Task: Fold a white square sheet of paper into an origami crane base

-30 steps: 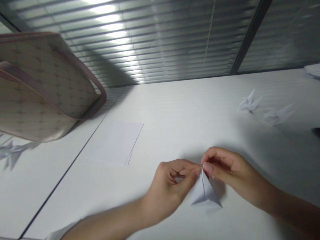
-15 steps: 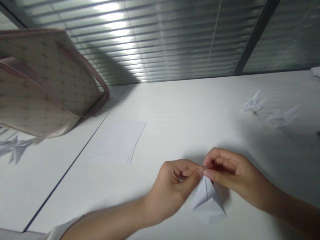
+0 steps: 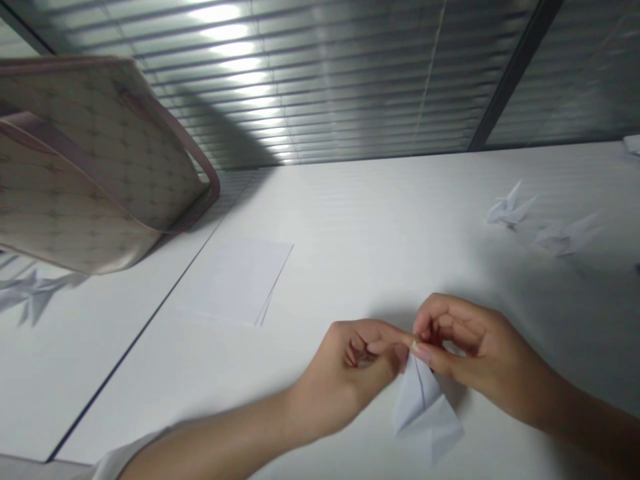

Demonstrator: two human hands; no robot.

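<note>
A folded piece of white paper (image 3: 429,410) hangs point-up between my hands, low and right of centre, its wider flaps spreading downward. My left hand (image 3: 353,373) pinches at its top left edge, with thumb and index finger near the tip. From the right, my right hand (image 3: 463,343) grips the tip between thumb and index finger. The fingertips of both hands meet at the top and hide the tip itself.
White square sheets (image 3: 237,280) lie left of centre on the white table (image 3: 350,227). Folded paper cranes (image 3: 510,210) stand at the right, another folded shape (image 3: 33,293) at the far left. A patterned handbag (image 3: 95,167) fills the upper left, before window blinds (image 3: 350,80).
The folded paper has turned slightly, its lower flaps swinging right and down. My right hand has moved a little to the right, and my left thumb has shifted down along the paper's edge.
</note>
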